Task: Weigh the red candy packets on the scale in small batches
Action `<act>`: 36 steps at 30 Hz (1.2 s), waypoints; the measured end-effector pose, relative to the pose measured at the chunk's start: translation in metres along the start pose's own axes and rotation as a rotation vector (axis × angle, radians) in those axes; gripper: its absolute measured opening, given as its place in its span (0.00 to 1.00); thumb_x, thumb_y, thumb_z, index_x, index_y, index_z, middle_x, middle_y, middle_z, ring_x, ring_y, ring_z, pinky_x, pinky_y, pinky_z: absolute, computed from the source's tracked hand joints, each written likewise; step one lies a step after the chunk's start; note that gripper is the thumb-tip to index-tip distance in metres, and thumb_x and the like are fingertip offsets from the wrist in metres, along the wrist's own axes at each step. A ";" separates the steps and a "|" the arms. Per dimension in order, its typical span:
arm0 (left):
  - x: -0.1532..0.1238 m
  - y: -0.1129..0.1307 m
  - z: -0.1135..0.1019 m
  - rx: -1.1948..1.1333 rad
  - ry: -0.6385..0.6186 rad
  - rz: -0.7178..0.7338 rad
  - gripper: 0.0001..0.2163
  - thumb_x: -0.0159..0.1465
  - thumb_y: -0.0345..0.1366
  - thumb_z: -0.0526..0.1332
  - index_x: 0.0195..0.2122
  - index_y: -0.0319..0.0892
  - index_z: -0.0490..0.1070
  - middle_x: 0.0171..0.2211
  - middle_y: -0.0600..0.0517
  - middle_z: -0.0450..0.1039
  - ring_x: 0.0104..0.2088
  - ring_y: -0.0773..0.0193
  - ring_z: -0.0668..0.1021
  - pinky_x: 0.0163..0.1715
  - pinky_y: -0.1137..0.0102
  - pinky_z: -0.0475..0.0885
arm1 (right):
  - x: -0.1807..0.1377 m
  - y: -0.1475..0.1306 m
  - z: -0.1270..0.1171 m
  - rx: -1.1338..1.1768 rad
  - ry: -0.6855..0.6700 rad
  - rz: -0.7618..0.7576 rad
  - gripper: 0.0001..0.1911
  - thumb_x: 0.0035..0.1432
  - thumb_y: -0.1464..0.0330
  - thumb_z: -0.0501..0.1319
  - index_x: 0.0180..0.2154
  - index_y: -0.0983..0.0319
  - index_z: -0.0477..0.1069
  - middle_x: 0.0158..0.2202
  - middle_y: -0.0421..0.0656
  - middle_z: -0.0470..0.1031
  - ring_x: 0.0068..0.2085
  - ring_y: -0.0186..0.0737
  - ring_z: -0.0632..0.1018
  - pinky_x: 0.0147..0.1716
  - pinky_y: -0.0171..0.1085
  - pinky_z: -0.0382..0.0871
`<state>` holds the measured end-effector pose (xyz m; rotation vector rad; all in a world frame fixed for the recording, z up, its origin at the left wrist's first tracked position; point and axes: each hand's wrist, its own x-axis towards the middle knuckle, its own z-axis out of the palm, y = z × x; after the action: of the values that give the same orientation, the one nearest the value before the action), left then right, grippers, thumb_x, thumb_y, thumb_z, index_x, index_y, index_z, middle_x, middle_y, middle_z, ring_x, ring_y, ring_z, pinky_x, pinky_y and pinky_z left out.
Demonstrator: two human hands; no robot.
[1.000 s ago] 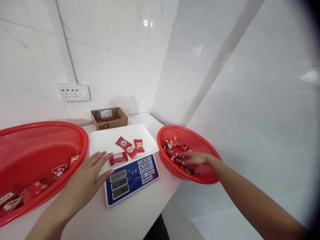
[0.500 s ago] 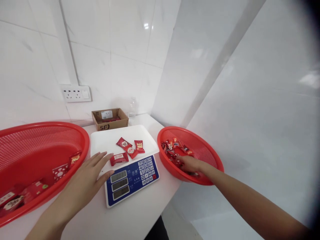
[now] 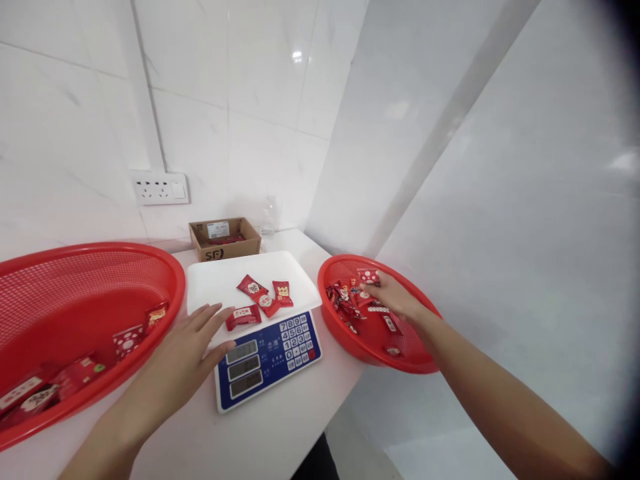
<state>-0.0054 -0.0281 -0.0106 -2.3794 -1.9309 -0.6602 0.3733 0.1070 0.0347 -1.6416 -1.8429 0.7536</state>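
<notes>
Light (image 3: 297, 57) glints at top centre off a marbled white tile wall (image 3: 270, 100), its socket panel (image 3: 160, 188) at left; a smooth pale wall (image 3: 510, 233) fills the right side, while grey floor (image 3: 356, 450) shows at bottom centre beside a white table (image 3: 215, 443).

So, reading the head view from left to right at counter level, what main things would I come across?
A large red basket, then your left hand, then the weighing scale, then a smaller red basket.
</notes>
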 end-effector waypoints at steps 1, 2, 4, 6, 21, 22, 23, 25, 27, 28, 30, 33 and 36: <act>0.000 0.001 -0.001 -0.002 -0.003 0.004 0.22 0.64 0.48 0.50 0.57 0.47 0.63 0.57 0.45 0.65 0.57 0.48 0.66 0.53 0.52 0.64 | 0.002 -0.009 0.008 0.060 0.029 -0.021 0.10 0.52 0.63 0.59 0.35 0.61 0.66 0.35 0.42 0.76 0.38 0.42 0.77 0.35 0.38 0.71; 0.000 0.003 -0.003 0.000 -0.007 0.009 0.22 0.64 0.47 0.51 0.56 0.46 0.63 0.57 0.45 0.65 0.57 0.48 0.67 0.53 0.51 0.64 | 0.004 -0.019 0.017 0.120 0.051 -0.049 0.10 0.51 0.63 0.60 0.36 0.60 0.66 0.35 0.42 0.76 0.37 0.42 0.77 0.35 0.38 0.71; 0.001 0.005 -0.006 0.012 -0.023 0.014 0.22 0.64 0.46 0.51 0.56 0.45 0.64 0.57 0.44 0.65 0.57 0.48 0.67 0.53 0.51 0.63 | 0.010 -0.036 0.040 0.184 0.056 -0.138 0.10 0.51 0.63 0.59 0.36 0.60 0.66 0.33 0.41 0.75 0.36 0.41 0.77 0.36 0.39 0.70; 0.000 0.007 -0.009 0.029 -0.038 0.008 0.22 0.64 0.46 0.50 0.57 0.44 0.63 0.57 0.44 0.64 0.57 0.48 0.66 0.53 0.51 0.63 | 0.016 -0.053 0.066 0.157 0.009 -0.248 0.10 0.51 0.64 0.58 0.37 0.60 0.66 0.33 0.39 0.75 0.35 0.39 0.76 0.36 0.39 0.69; -0.003 0.002 -0.015 0.016 -0.040 -0.025 0.23 0.65 0.48 0.48 0.59 0.44 0.60 0.60 0.45 0.61 0.60 0.50 0.63 0.55 0.53 0.62 | 0.039 -0.095 0.131 -0.028 -0.039 -0.311 0.09 0.57 0.63 0.54 0.41 0.56 0.64 0.30 0.37 0.71 0.32 0.39 0.74 0.35 0.37 0.65; -0.003 0.002 -0.014 0.016 -0.038 -0.026 0.23 0.65 0.47 0.49 0.59 0.44 0.60 0.60 0.45 0.61 0.59 0.49 0.63 0.55 0.52 0.62 | 0.041 -0.091 0.129 -0.040 -0.034 -0.299 0.09 0.57 0.63 0.54 0.41 0.57 0.64 0.30 0.37 0.71 0.32 0.39 0.74 0.34 0.37 0.65; -0.003 0.002 -0.014 0.015 -0.035 -0.025 0.23 0.65 0.47 0.49 0.59 0.44 0.60 0.59 0.45 0.61 0.59 0.49 0.63 0.55 0.52 0.62 | 0.042 -0.088 0.128 -0.050 -0.031 -0.289 0.09 0.58 0.63 0.53 0.41 0.57 0.64 0.30 0.37 0.71 0.31 0.39 0.74 0.34 0.37 0.65; -0.003 0.001 -0.014 0.008 -0.030 -0.021 0.23 0.65 0.47 0.50 0.59 0.44 0.60 0.59 0.44 0.61 0.59 0.49 0.63 0.55 0.52 0.62 | 0.043 -0.082 0.124 -0.062 -0.033 -0.275 0.09 0.58 0.64 0.53 0.41 0.57 0.64 0.29 0.37 0.71 0.30 0.38 0.74 0.32 0.36 0.66; -0.003 0.001 -0.014 -0.002 -0.029 -0.018 0.23 0.65 0.47 0.50 0.58 0.44 0.60 0.59 0.45 0.61 0.59 0.49 0.63 0.55 0.51 0.62 | 0.044 -0.077 0.121 -0.069 -0.041 -0.266 0.09 0.59 0.65 0.52 0.42 0.57 0.63 0.28 0.36 0.71 0.28 0.37 0.74 0.31 0.35 0.66; -0.003 0.001 -0.014 -0.005 -0.032 -0.019 0.23 0.65 0.47 0.50 0.58 0.45 0.60 0.59 0.45 0.61 0.59 0.49 0.63 0.55 0.52 0.62 | 0.044 -0.076 0.119 -0.073 -0.043 -0.263 0.09 0.59 0.65 0.52 0.42 0.57 0.63 0.28 0.36 0.71 0.27 0.36 0.75 0.31 0.34 0.66; -0.003 0.001 -0.014 -0.006 -0.037 -0.028 0.22 0.65 0.46 0.51 0.58 0.45 0.60 0.59 0.45 0.61 0.59 0.49 0.63 0.55 0.52 0.62 | 0.044 -0.074 0.118 -0.085 -0.048 -0.257 0.09 0.59 0.66 0.51 0.43 0.57 0.62 0.28 0.36 0.71 0.27 0.35 0.75 0.30 0.34 0.66; -0.003 0.001 -0.015 0.003 -0.057 -0.044 0.22 0.65 0.46 0.50 0.59 0.45 0.60 0.60 0.45 0.60 0.60 0.49 0.62 0.55 0.52 0.62 | 0.042 -0.074 0.117 -0.118 -0.064 -0.251 0.09 0.60 0.67 0.51 0.43 0.57 0.62 0.28 0.37 0.71 0.28 0.35 0.75 0.29 0.32 0.66; -0.003 0.002 -0.015 0.014 -0.082 -0.051 0.22 0.65 0.45 0.50 0.59 0.45 0.59 0.60 0.45 0.59 0.60 0.50 0.61 0.56 0.52 0.61 | 0.040 -0.075 0.117 -0.178 -0.081 -0.254 0.09 0.60 0.67 0.50 0.43 0.58 0.63 0.28 0.37 0.72 0.28 0.36 0.75 0.28 0.32 0.65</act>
<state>-0.0092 -0.0354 0.0023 -2.3931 -2.0275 -0.5576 0.2336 0.1340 0.0101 -1.4600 -2.1790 0.5673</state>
